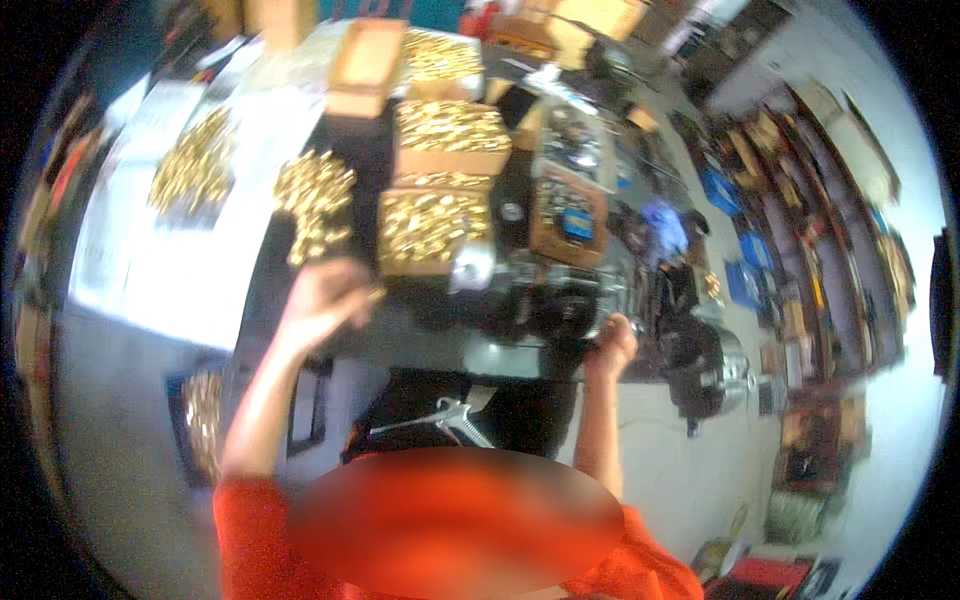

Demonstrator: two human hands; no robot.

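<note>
Left hand [322, 300] pinches a brass part [372, 295] just beside the heaped box [432, 232]; right hand [612, 345] closes on the machine [540, 300]. A loose pinch could drop the part among the others.

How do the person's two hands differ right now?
The left hand is raised near the cardboard box of brass parts, pinching one small brass piece; the right hand sits lower at the dark machine, gripping part of it. The left hand's fingers curl around something tiny; the right hand's fingers are closed. Both arms are bare below orange sleeves.
</note>
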